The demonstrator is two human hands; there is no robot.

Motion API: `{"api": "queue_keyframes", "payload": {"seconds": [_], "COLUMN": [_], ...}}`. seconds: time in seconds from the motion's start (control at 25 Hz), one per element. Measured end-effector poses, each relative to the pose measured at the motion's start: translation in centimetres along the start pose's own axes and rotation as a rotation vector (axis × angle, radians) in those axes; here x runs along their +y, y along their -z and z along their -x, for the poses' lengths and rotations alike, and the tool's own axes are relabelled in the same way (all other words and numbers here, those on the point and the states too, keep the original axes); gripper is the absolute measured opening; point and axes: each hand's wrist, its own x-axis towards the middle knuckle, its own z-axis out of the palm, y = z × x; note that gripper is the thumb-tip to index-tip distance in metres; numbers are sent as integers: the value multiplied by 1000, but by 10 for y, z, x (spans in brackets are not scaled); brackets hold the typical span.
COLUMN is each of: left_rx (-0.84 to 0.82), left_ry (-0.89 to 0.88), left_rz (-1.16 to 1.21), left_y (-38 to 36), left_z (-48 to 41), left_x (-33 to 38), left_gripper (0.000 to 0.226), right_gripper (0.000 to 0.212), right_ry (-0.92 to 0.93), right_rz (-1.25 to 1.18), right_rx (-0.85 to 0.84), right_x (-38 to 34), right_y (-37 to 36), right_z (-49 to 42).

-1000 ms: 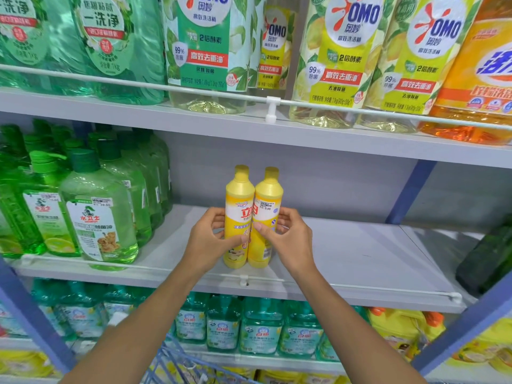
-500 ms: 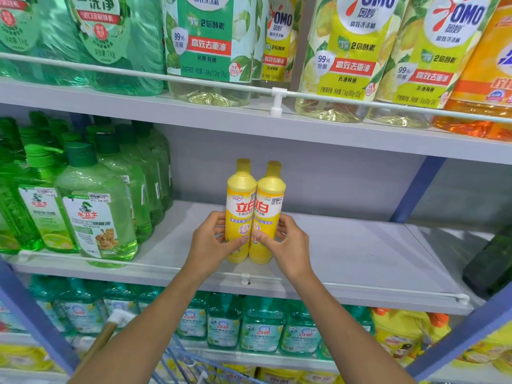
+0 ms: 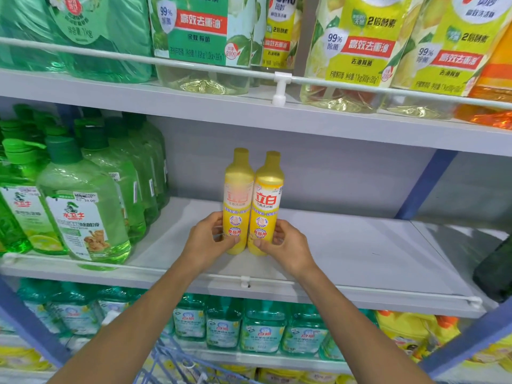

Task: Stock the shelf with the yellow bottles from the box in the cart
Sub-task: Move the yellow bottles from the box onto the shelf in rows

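Grey metal store shelving fills the view. Left hand (image 3: 208,239) wraps the left yellow bottle (image 3: 237,200) low on its body, thumb across the label; right hand (image 3: 283,242) grips the right yellow bottle (image 3: 267,203) the same way. Bottles upright, touching, at or just above the middle shelf (image 3: 360,250); contact with it unclear. Probably full, so moderately heavy; smooth plastic, likely slick, stiff enough to squeeze. Low hold seems sound, since tall narrow shapes may tip. Guard rail (image 3: 332,286) runs along the front edge and must be cleared. Green bottles (image 3: 83,214) crowd the left; open room to the right and behind. Upper shelf (image 3: 304,117) sits above the caps.
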Motion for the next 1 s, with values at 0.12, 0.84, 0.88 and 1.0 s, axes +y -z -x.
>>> {"api": "queue_keyframes", "payload": {"seconds": [0.12,0.84,0.88,1.0], "left_rx": [36,192,186,185], "left_ry": [19,3,-1,-13], "left_rz": [-26,153,164,166], "left_y": [-8,-38,-37,-38], "left_z": [-2,-128,-129,-132], "left_x": [1,-50,-50,-50], "left_gripper": [60,34,35,36], "right_gripper": [48,40,42,44], "right_ry": [-15,-19,-13,5], "right_rz": [100,-120,-121,-119], "right_rx": [59,238,240,221], "right_x": [8,56,59,62], "right_y": [-12,-46,-47,-49], "right_z": [-3,-145,-147,-150]}}
